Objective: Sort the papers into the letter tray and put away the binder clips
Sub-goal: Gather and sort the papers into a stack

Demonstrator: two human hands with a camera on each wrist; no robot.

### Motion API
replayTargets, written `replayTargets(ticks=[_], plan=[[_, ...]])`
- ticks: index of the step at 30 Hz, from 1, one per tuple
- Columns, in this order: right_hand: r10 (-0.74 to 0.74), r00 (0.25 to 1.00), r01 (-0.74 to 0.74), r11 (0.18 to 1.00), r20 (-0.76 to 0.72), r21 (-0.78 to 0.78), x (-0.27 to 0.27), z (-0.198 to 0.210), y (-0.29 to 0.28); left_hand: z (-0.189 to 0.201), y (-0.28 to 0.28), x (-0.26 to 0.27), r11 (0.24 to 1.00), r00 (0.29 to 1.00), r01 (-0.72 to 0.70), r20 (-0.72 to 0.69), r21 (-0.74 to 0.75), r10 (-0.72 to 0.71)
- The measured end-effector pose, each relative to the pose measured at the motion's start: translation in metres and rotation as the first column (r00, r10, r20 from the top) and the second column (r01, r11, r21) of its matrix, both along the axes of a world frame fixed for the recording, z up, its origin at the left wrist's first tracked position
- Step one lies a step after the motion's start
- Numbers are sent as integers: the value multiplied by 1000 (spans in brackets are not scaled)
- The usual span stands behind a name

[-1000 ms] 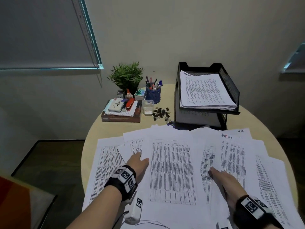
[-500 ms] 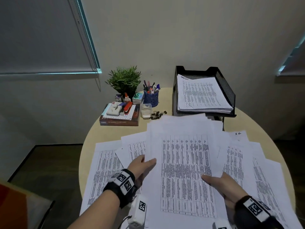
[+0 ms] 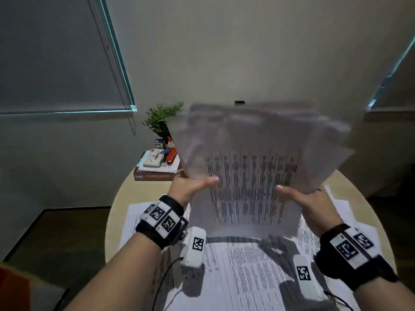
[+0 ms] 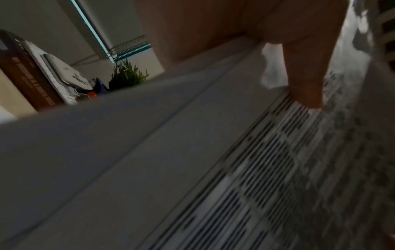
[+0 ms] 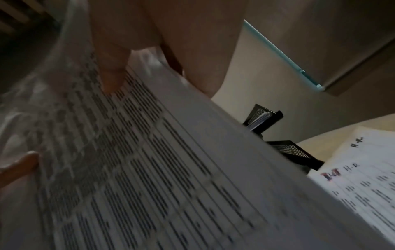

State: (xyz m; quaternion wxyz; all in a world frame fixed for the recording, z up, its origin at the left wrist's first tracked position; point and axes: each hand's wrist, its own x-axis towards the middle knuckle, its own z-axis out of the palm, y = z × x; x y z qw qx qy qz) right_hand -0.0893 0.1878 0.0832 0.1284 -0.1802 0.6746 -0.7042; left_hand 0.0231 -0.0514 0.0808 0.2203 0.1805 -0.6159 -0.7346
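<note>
A blurred sheaf of printed papers (image 3: 253, 167) is held up, tilted, above the round table. My left hand (image 3: 193, 187) grips its left edge, thumb on the printed face. My right hand (image 3: 301, 196) grips its right edge the same way. The left wrist view shows the thumb (image 4: 303, 79) pressed on the papers (image 4: 235, 169). In the right wrist view the thumb (image 5: 111, 72) lies on the papers (image 5: 149, 169), and the black mesh letter tray (image 5: 278, 133) stands behind. In the head view the raised papers hide the tray and the binder clips.
More printed sheets (image 3: 242, 272) cover the near part of the beige round table (image 3: 134, 194). At the back left stand a potted plant (image 3: 161, 120) and a book stack with a stapler (image 3: 157, 167). Sheets marked "H.R" (image 5: 363, 177) lie at the right.
Both hands gathered a stack of sheets off the table and lifted it up and away from me. It now hides the letter tray, pen cup and clips.
</note>
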Motion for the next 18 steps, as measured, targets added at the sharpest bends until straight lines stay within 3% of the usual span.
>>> replayTargets(ticks=[5, 10, 13, 18], plan=[[148, 987, -148, 989, 58, -17, 5, -7, -9, -8, 9, -6, 999, 998, 41, -42, 32, -40], [20, 1000, -20, 996, -3, -90, 5, 11, -17, 12, 17, -14, 1000, 990, 4, -144, -21, -7], [-31, 998, 24, 990, -47, -138, 2, 23, -14, 16, 11, -19, 996, 972, -35, -230, 79, 53], [-10, 1000, 9, 994, -10, -108, 6, 8, -13, -10, 13, -22, 984, 981, -127, -131, 128, 144]])
